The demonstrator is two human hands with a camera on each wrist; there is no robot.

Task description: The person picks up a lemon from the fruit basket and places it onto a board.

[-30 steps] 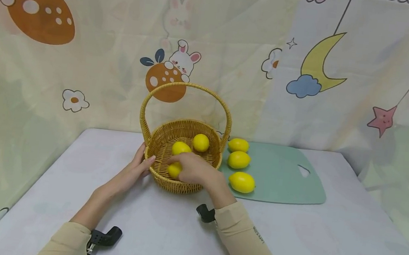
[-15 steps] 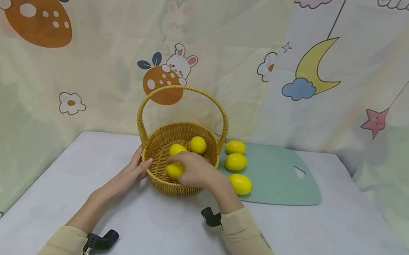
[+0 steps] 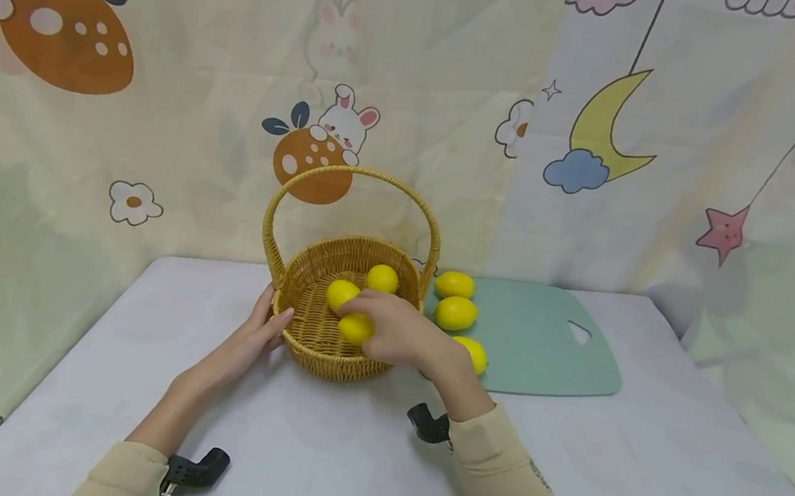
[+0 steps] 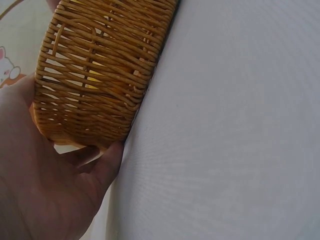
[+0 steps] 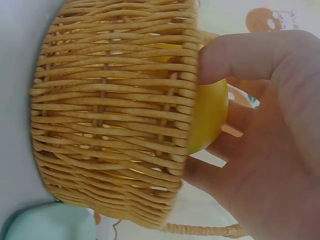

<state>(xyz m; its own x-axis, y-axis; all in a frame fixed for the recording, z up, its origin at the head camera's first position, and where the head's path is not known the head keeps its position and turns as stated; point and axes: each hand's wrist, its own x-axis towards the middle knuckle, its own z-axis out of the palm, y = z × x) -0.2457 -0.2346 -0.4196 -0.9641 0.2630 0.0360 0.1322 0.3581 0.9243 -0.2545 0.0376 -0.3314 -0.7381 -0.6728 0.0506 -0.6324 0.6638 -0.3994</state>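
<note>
A wicker basket (image 3: 308,336) with a hoop handle stands on the table, with two lemons (image 3: 381,278) lying inside it. My right hand (image 3: 389,329) grips a third lemon (image 3: 356,328) just above the basket's near rim; in the right wrist view the lemon (image 5: 210,117) shows between thumb and fingers beside the basket wall (image 5: 110,120). My left hand (image 3: 259,330) rests against the basket's left side with straight fingers, and the left wrist view shows my left hand (image 4: 55,190) touching the basket's base (image 4: 95,95). Three more lemons (image 3: 455,313) lie on a green cutting board (image 3: 546,353).
The table (image 3: 636,467) is covered in a pale cloth, with a cartoon-print curtain (image 3: 598,140) behind it. The cutting board lies to the right of the basket, touching it or nearly so. Black wrist camera mounts (image 3: 199,470) sit at both sleeves.
My right hand has lifted the lemon from the basket floor and moved it up and to the right, to the near rim. The left hand stays on the basket.
</note>
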